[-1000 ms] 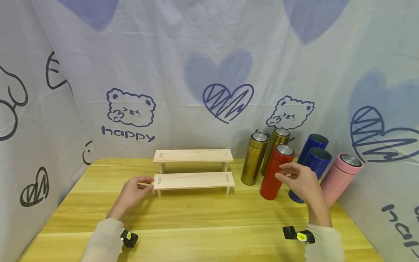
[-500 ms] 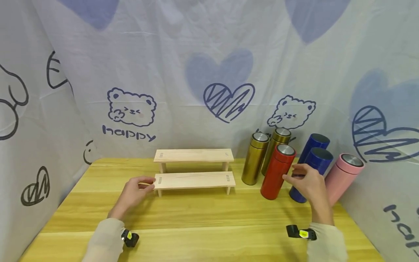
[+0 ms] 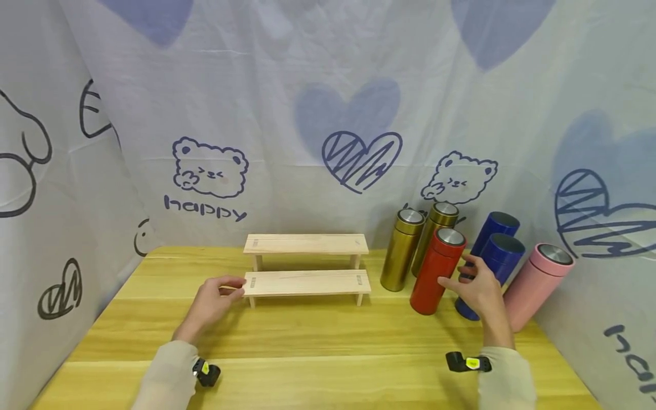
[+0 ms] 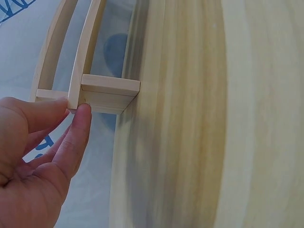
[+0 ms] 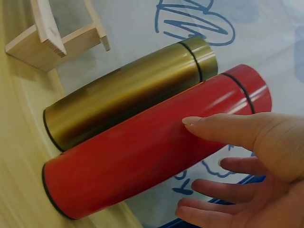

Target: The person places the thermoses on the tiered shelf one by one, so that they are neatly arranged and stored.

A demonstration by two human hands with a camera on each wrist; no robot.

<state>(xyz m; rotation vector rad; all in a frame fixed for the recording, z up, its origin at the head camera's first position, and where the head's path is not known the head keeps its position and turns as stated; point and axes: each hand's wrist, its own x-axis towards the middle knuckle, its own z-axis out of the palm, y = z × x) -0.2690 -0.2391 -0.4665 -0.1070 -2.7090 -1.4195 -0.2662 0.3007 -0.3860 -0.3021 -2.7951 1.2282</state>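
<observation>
Pinches the left end of the lower plank [image 3: 307,283] on the pale wooden stand [image 3: 307,244] with the left grip [image 3: 213,298], perhaps for steadiness. Poises the right grip [image 3: 482,287], loosely spread, around the red flask [image 3: 434,265], curved presumably to suit a cylinder; cannot tell whether touching, but has hold of nothing. Upright on the grained counter [image 3: 328,341] beside gold flasks [image 3: 402,253]: smooth, glossy, with flat metallic top.

One wooden table [image 3: 307,353] holds two gold vacuum flasks [image 3: 401,253], one red flask [image 3: 432,276], two blue flasks [image 3: 502,256] and one pink flask [image 3: 533,293], six in all, plus two raised pale wooden planks [image 3: 307,283]. There are one left hand [image 3: 215,300] and one right hand [image 3: 480,288], with two black wrist cameras [image 3: 208,374]. The cloth backdrop [image 3: 271,102] shows two bear drawings [image 3: 210,176] and three striped hearts [image 3: 359,158].
</observation>
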